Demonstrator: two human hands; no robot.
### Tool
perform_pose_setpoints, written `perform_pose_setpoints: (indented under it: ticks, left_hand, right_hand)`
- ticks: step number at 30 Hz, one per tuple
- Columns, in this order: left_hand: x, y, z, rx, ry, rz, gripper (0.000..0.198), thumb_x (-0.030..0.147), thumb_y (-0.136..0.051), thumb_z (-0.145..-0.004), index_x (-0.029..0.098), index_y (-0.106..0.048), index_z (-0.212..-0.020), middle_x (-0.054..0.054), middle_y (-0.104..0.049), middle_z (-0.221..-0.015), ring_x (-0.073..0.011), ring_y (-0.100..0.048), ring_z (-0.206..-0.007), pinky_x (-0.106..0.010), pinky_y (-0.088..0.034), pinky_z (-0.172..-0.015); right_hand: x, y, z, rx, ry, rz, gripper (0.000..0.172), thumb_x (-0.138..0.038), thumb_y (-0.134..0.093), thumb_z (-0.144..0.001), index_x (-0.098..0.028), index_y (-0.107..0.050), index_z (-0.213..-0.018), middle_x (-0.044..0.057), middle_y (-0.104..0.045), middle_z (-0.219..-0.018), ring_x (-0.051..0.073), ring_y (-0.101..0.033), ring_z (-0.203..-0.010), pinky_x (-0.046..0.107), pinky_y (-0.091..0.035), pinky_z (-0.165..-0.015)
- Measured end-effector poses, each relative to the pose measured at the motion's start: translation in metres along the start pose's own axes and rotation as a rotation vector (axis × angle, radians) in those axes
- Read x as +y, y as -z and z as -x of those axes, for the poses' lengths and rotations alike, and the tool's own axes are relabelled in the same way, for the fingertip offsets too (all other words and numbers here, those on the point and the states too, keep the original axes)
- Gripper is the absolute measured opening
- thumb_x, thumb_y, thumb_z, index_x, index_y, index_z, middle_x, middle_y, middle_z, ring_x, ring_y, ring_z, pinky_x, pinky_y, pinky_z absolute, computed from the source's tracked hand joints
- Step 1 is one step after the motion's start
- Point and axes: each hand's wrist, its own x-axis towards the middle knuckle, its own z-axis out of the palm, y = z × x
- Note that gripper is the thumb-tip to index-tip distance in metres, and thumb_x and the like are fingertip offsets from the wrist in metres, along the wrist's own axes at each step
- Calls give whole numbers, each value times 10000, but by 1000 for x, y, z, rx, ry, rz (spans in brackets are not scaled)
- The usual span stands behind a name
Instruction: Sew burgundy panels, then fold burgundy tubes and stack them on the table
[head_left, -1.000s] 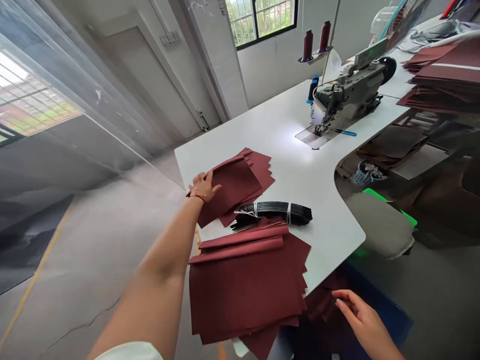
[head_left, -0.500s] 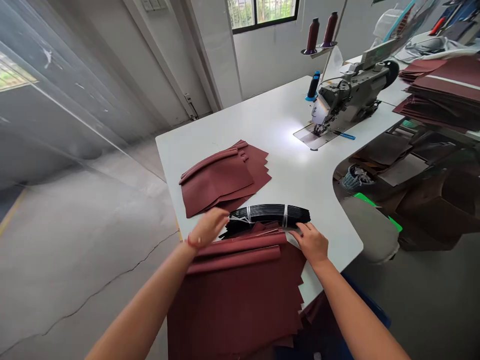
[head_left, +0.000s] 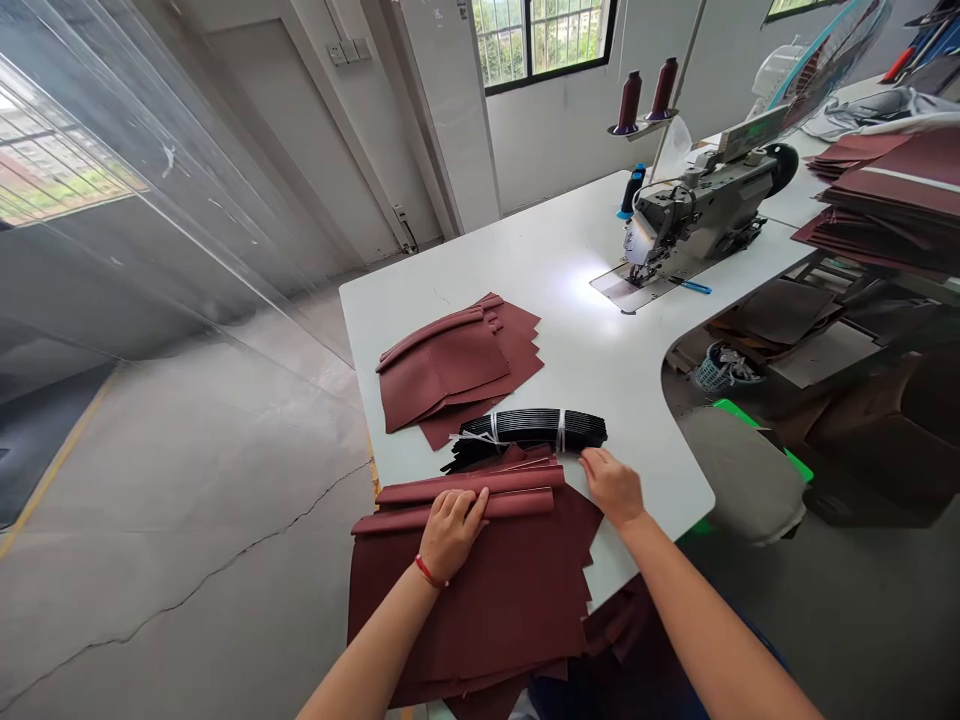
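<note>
My left hand (head_left: 452,533) lies flat on the rolled-over flaps of a near stack of maroon leather-like sheets (head_left: 465,610), gripping nothing visibly. My right hand (head_left: 613,487) rests its fingertips on that stack's far edge, right by a bundle of black strips (head_left: 529,431) tied with white ties. The bundle lies on the table, touching the stack. Beyond it lies a second, smaller stack of maroon sheets (head_left: 450,370), out of reach of my fingers and with a rolled flap on top.
A white worktable (head_left: 420,310) carries an industrial sewing machine (head_left: 697,215) with thread cones (head_left: 630,102) above it. Piled maroon sheets (head_left: 885,190) stand at the far right. A clear plastic curtain (head_left: 150,200) hangs at the left. A padded seat (head_left: 739,470) stands by the table's curved edge.
My left hand has moved from the far stack, across the black bundle, down onto the near stack's flaps. My right hand has come up from the table's edge to the near stack.
</note>
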Motion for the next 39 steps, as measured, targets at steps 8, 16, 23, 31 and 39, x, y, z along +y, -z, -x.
perform_pose_setpoints:
  ticks: [8, 16, 23, 31, 39]
  left_hand:
    - [17, -10, 9, 108, 120, -56, 332, 219, -515, -922, 134, -602, -1231, -130, -580, -1000, -261, -531, -943, -430, -428, -895]
    - [16, -8, 8, 98, 125, -49, 335, 221, -516, -918, 120, -606, -1224, -133, -580, -991, -261, -526, -935, -426, -421, -893]
    - [18, -11, 9, 103, 133, -72, 336, 238, -525, -920, 148, -602, -1234, -128, -587, -998, -259, -536, -949, -419, -422, -893]
    - [17, -14, 9, 93, 149, -55, 349, 234, -529, -916, 176, -595, -1254, -123, -598, -1002, -258, -548, -949, -423, -424, -892]
    - [17, -15, 10, 71, 175, -50, 373, 228, -542, -904, 198, -588, -1272, -122, -598, -1010, -256, -554, -959, -424, -420, -904]
  right_hand:
    - [-18, -15, -31, 4, 31, 75, 214, -327, -555, -949, -170, -592, -1089, 17, -619, -948, 122, -594, -712, 288, -520, -635]
    - [68, 19, 12, 60, 4, 179, 204, -217, -534, -939, -175, -631, -1113, 76, -607, -979, 189, -575, -830, 295, -435, -663]
    - [86, 4, 10, -18, 126, 220, 147, -310, -543, -928, -187, -596, -868, 19, -569, -831, 157, -531, -688, 250, -320, -504]
    - [183, 48, 101, 90, 180, 221, 336, -379, -277, -998, -235, -436, -740, 76, -508, -746, 225, -543, -697, 336, -422, -636]
    - [149, 12, 89, 86, 222, 226, 308, -344, -331, -1004, -221, -431, -740, 50, -501, -770, 198, -532, -727, 335, -443, -695]
